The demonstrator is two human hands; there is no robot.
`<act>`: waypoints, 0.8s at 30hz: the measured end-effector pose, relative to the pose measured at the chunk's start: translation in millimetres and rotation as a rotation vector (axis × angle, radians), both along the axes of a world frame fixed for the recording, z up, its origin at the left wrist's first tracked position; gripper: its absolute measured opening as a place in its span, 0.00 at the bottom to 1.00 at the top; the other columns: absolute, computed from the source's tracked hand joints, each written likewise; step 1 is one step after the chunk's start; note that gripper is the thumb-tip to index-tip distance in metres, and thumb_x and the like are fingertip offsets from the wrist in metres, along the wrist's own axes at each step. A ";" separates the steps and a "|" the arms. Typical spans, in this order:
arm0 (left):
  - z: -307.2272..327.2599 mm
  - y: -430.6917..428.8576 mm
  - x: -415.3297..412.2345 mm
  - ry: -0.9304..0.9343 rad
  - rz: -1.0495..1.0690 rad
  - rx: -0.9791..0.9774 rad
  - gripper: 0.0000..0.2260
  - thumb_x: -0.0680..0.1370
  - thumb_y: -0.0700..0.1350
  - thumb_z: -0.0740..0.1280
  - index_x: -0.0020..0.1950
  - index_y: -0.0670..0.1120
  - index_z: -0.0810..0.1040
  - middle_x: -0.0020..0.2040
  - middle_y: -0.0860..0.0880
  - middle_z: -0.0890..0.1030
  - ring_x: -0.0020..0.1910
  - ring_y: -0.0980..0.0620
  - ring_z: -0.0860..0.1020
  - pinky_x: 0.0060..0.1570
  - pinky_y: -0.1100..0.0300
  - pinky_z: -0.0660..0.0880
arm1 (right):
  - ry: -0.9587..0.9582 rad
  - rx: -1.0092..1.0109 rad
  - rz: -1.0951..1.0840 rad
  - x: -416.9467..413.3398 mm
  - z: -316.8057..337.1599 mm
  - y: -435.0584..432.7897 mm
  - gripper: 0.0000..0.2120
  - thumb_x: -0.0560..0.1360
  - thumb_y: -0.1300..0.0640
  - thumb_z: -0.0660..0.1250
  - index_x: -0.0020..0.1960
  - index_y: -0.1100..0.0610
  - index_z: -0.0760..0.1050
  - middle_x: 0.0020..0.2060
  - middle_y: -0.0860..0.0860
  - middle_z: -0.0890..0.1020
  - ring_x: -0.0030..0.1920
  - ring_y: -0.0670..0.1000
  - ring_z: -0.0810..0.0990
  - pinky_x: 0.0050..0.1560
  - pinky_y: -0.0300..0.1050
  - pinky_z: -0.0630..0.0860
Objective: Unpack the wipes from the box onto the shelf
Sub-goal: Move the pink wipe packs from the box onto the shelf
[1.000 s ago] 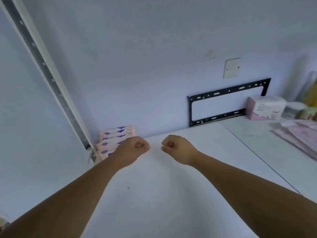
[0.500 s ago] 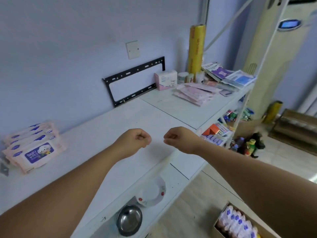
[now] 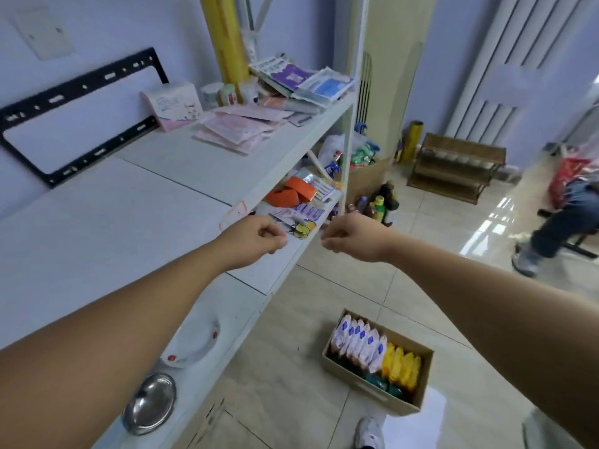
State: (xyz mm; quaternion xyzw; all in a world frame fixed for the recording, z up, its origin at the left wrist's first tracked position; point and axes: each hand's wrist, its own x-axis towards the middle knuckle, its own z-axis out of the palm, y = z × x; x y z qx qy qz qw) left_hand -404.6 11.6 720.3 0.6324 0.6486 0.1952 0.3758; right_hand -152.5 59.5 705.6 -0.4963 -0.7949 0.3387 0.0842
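Fingers (image 3: 275,238) curled, both hands (image 3: 256,236) outstretched.

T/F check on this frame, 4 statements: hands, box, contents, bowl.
1. Both the left hand and the right hand are curled into fists and hold nothing. True.
2. The cardboard box holds white wipe packs beside yellow packs. True.
3. The cardboard box stands on the top shelf. False: it stands on the floor, below the hands.
4. A steel bowl lies inside the cardboard box. False: the metal bowl sits on the lower shelf, apart from the box.
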 end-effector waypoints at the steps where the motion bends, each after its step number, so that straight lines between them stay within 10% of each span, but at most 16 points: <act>1: -7.9 6.4 18.8 0.001 -0.021 -0.026 0.03 0.76 0.50 0.73 0.48 0.52 0.83 0.43 0.49 0.86 0.47 0.48 0.84 0.43 0.57 0.78 | -0.023 -0.025 -0.006 19.6 -7.3 4.4 0.07 0.78 0.49 0.69 0.50 0.51 0.83 0.41 0.42 0.82 0.45 0.46 0.82 0.48 0.44 0.79; 24: -212.5 42.1 200.3 0.150 -0.225 -0.500 0.04 0.76 0.48 0.73 0.44 0.50 0.82 0.41 0.48 0.85 0.38 0.51 0.80 0.42 0.58 0.75 | -0.158 -0.540 -0.290 232.9 -208.2 -9.8 0.12 0.71 0.49 0.76 0.53 0.51 0.83 0.50 0.47 0.85 0.53 0.51 0.82 0.56 0.47 0.79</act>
